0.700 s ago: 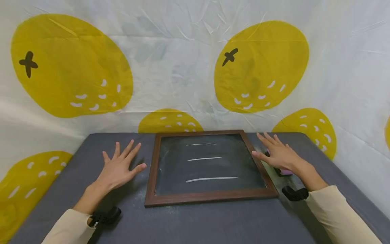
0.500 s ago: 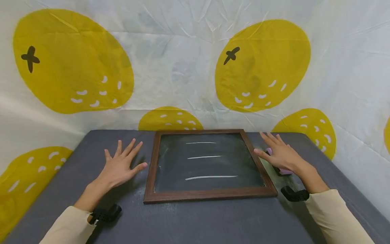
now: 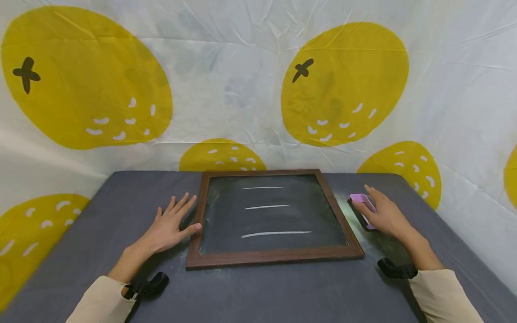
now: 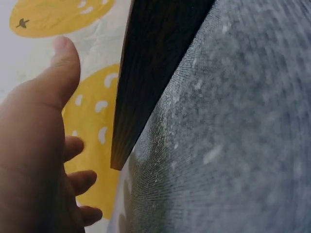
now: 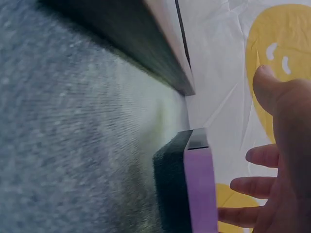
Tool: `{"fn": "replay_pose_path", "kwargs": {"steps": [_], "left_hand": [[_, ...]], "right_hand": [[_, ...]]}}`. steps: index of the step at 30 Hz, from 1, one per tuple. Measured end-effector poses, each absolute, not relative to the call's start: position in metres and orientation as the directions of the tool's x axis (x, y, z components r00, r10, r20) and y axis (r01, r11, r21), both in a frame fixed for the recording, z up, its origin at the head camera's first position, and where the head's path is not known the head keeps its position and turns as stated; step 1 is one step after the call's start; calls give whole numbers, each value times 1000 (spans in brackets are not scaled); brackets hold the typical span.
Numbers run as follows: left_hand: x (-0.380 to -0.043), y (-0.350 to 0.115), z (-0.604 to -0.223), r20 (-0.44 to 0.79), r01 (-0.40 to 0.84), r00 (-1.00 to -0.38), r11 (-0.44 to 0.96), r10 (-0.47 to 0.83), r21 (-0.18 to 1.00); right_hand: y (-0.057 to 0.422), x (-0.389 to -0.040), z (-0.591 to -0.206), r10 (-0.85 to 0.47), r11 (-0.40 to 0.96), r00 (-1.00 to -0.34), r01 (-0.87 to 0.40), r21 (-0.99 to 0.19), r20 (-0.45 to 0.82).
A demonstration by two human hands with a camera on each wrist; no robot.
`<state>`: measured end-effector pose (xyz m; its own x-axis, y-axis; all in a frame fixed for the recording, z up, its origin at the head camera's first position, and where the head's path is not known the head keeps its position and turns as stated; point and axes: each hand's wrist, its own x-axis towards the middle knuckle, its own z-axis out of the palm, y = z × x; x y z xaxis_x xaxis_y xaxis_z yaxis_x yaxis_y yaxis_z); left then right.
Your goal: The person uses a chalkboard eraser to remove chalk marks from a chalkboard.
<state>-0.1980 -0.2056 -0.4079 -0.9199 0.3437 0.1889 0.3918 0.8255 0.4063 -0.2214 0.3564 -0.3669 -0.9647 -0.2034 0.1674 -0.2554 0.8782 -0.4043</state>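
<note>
A small chalkboard (image 3: 278, 220) in a brown wooden frame (image 3: 274, 259) lies on the dark grey table, with 3 white chalk lines drawn across it. My left hand (image 3: 164, 234) hovers by the frame's left side, fingers spread, thumb over or near its edge; in the left wrist view the thumb stands apart from the frame. To the board's right lies a chalkboard eraser (image 3: 358, 197) with a pink-purple top and dark base. Above it is my right hand (image 3: 387, 217), which partly hides it. The right wrist view shows the fingers off the eraser (image 5: 201, 189), with a gap below the thumb.
Pale chalk dust marks the table (image 3: 258, 291) around the board's edges. A white cloth backdrop (image 3: 230, 89) with yellow fruit shapes hangs behind and beside the table. Each wrist wears a black camera band (image 3: 147, 285).
My right hand has come down and back towards the eraser, showing more of its top. The left hand has moved right, closer to the chalkboard's frame. The head view has shifted slightly.
</note>
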Motion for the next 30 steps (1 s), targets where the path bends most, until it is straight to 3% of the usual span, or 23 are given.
{"fn": "replay_pose_path", "kwargs": {"steps": [8,19,30], "left_hand": [[-198,-206,-416,191,395,-918,760,347,516],[-201,-200,-425,223,448,-894,777,389,442],[-204,-201,-427,224,445,-895,803,386,397]], "right_hand": [[354,-221,-381,-239,881,-949,-301,-365,205],[361,-212,-389,-117,906,-977,-178,-384,176],[367,-221,-392,-111,925,-983,-157,-345,147]]}}
